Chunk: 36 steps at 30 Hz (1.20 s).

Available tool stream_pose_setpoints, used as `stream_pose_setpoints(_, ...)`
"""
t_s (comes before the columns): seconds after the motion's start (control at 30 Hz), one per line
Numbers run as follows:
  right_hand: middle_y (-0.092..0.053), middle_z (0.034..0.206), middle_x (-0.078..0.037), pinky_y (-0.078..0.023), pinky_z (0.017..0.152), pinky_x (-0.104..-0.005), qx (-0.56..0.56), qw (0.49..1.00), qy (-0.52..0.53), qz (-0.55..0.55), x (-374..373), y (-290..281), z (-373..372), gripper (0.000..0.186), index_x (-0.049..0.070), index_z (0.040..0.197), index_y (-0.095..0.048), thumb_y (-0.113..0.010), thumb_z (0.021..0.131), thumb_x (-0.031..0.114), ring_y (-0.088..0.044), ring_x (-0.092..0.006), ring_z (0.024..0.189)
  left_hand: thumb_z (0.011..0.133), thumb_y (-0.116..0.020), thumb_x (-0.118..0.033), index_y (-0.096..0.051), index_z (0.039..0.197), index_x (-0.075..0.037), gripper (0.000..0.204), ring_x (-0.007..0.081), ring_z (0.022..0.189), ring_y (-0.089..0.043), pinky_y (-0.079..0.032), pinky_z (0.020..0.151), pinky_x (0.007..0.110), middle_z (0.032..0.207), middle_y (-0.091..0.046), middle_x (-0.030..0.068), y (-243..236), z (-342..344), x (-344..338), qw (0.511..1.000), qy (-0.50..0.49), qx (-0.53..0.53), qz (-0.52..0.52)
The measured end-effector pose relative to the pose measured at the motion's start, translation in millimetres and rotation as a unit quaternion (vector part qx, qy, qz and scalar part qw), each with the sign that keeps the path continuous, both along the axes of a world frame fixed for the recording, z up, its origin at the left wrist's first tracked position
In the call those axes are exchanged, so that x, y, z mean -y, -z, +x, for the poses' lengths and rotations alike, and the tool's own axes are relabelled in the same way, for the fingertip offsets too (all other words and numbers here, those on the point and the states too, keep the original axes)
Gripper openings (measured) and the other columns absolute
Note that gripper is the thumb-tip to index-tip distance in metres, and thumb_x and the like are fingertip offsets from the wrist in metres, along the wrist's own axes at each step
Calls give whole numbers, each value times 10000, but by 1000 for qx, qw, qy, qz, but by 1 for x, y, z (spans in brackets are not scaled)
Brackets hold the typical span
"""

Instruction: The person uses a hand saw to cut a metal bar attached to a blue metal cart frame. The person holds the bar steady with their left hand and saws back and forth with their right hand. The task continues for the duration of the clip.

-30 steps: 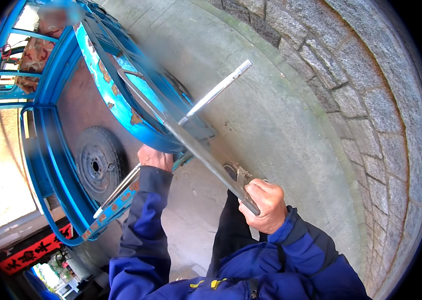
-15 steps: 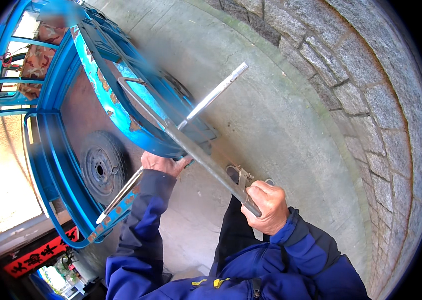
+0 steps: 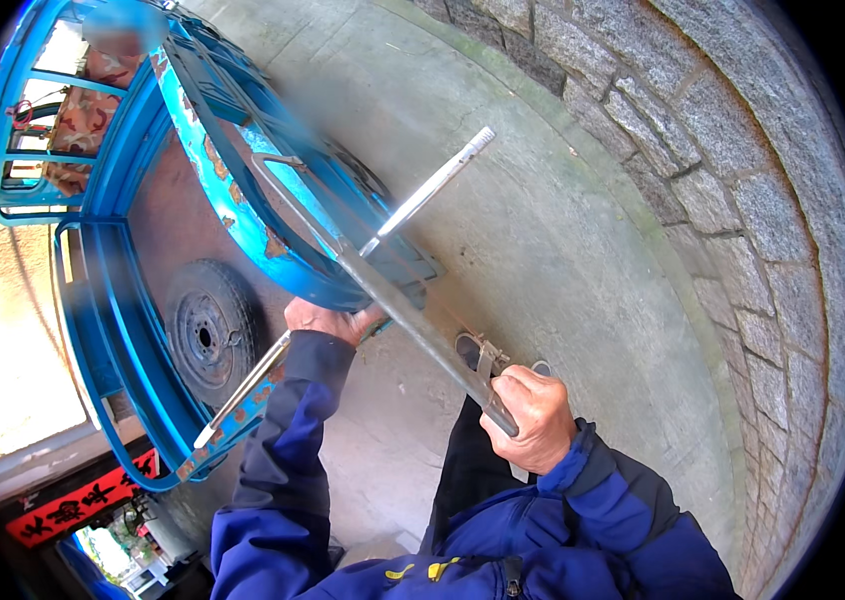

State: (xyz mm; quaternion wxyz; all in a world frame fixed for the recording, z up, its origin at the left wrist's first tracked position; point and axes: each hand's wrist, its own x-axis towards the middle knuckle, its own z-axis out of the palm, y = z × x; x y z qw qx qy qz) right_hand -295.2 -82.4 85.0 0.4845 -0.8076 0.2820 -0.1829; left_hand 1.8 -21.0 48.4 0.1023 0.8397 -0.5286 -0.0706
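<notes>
My right hand [image 3: 533, 418] is closed round the lower end of a long dull metal bar [image 3: 417, 330], which runs up-left across the rusty, blue-painted side frame [image 3: 222, 184] of a small cargo vehicle. A shiny metal rod [image 3: 428, 192] with a threaded tip sticks out beside the bar. My left hand [image 3: 326, 322] grips the blue frame at its near curved end, its fingertips partly hidden. Another light metal rod [image 3: 239, 394] lies left of my left forearm along the rusty lower rail.
The vehicle bed [image 3: 155, 210] holds a loose wheel [image 3: 193, 330]; camouflage fabric [image 3: 78, 124] shows in its cab. A stone wall [image 3: 763, 230] curves along the right beside concrete ground [image 3: 593, 300]. A red banner [image 3: 73, 505] is at lower left. My shoes [image 3: 470, 348] are below the bar.
My left hand moved slightly rightward over the last second, its fingers reaching further along the frame's end. My right hand and the bar dipped slightly. The vehicle shifted a little rightward in view.
</notes>
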Motion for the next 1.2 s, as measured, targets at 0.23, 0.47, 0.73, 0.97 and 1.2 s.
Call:
stream_pose_setpoints(0.23,-620,896,-158,-542,706,-416,-24,999,-5,31,1,-6,-5,321,-4,952,-598,-801,720,85,-649,-363,827,791,-781,-561,-742,1142,-176,522,318,917,-727,-577,786,409,1006,-766,69,5,5,0,1000,13,-13,-7)
stream_pose_setpoints(0.47,-593,768,-156,-490,599,-416,22,993,60,98,3,2,-4,178,6,855,-593,-732,751,41,-626,-373,685,817,-786,-526,-769,1062,-157,443,334,914,-713,-560,781,427,980,-764,90,-14,4,6,997,42,-43,49)
stream_pose_setpoints(0.73,-589,720,-156,-478,562,-404,33,990,84,108,11,2,19,121,2,787,-573,-690,765,25,-605,-361,618,790,-751,-595,-764,1109,-228,487,314,874,-714,-566,722,434,990,-755,73,-2,12,1,998,42,-28,46)
stream_pose_setpoints(0.97,-639,697,-133,-496,561,-349,44,986,110,116,6,3,27,76,-9,804,-624,-678,760,21,-632,-271,583,790,-755,-606,-778,1025,-242,435,319,822,-712,-557,688,434,892,-742,89,-1,13,0,998,48,-9,33)
stream_pose_setpoints(1.2,-616,635,-104,-467,538,-312,16,990,106,91,5,-3,16,63,-11,785,-627,-682,766,13,-604,-188,544,771,-778,-590,-744,1063,-199,489,325,824,-710,-563,703,446,938,-723,118,4,15,-2,999,45,-29,-4)
